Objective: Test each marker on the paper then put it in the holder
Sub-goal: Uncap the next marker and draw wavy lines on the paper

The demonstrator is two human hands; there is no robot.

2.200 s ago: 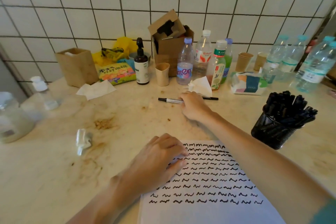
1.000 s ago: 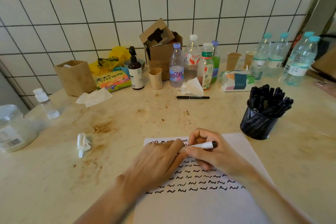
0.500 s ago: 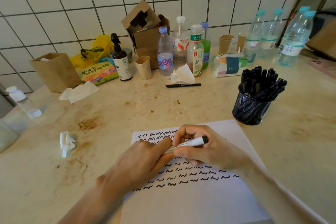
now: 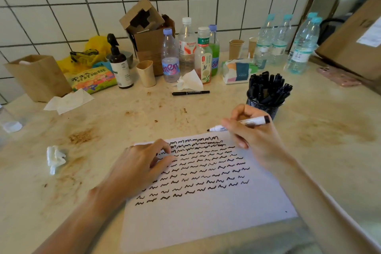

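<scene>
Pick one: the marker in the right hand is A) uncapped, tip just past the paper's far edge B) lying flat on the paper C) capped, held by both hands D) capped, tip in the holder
A: the right hand holds the marker with its bare tip pointing left, just beyond the far edge of the paper.

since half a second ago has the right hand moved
Yes. The right hand with the marker has shifted right, away from the left hand, toward the holder.
</scene>
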